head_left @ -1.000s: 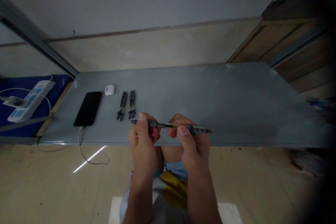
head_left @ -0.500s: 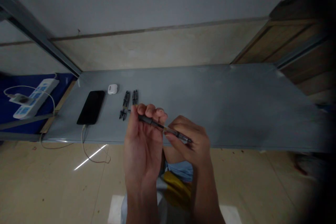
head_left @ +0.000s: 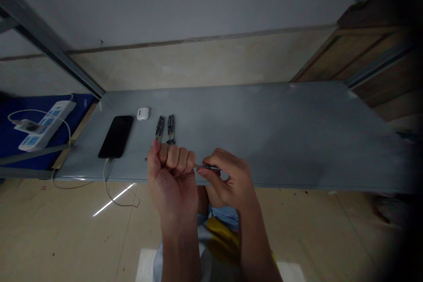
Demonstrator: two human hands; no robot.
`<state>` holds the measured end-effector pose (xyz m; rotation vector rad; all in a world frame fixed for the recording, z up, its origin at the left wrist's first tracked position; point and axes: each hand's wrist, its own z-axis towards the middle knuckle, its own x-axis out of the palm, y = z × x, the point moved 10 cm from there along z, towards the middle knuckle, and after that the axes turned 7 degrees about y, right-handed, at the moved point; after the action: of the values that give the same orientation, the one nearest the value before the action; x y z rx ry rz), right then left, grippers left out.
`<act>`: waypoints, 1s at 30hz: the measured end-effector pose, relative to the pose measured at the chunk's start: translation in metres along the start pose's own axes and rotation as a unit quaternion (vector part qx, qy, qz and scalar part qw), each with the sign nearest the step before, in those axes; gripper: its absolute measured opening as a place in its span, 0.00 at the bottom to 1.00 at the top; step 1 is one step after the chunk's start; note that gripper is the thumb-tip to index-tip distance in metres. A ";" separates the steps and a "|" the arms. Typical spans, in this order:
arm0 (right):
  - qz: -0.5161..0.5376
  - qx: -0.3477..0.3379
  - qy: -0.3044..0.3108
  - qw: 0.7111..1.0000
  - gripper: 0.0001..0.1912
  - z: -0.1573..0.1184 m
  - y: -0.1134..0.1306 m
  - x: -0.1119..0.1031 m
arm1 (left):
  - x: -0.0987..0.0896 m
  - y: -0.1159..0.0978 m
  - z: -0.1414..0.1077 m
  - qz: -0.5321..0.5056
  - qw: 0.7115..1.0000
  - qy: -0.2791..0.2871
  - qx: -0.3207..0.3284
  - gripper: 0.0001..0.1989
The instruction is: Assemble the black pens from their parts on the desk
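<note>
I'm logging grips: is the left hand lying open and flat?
No, the left hand has its fingers curled closed around the pen.

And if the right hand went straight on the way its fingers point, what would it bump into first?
The right hand would probably bump into the left hand, curled up just ahead, with the pen bridging the gap. Depth is hard to judge from one view.

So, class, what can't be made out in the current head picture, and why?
Held pen, head view: middle hidden by the left hand.
Pens nearest the phone, head view: near ends hidden by the same hand.
Power strip, head view: markings too small to read.
</note>
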<state>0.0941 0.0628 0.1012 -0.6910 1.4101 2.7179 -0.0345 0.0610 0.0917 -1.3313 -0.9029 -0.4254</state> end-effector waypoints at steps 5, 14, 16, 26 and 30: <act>0.051 0.075 0.016 0.996 0.09 -0.002 -0.018 0.011 | -0.009 0.007 0.008 -0.048 0.999 -0.003 -0.006 0.27; 0.158 0.196 0.094 0.963 0.11 -0.009 -0.052 0.045 | -0.049 0.014 0.026 -0.105 0.993 -0.047 0.004 0.25; 0.231 0.183 0.129 0.947 0.12 -0.012 -0.054 0.051 | -0.054 0.011 0.029 -0.112 0.993 -0.047 0.012 0.25; 0.462 0.137 0.086 0.872 0.21 -0.024 -0.074 0.062 | -0.049 0.015 0.026 -0.148 0.986 -0.071 -0.017 0.22; 0.526 0.145 0.013 0.838 0.18 -0.021 -0.076 0.065 | -0.040 0.019 0.023 -0.154 0.986 -0.063 -0.023 0.22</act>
<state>0.0583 0.0789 0.0067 0.1833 2.7526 2.9346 -0.0522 0.0786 0.0479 -1.2734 -1.2180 -0.6089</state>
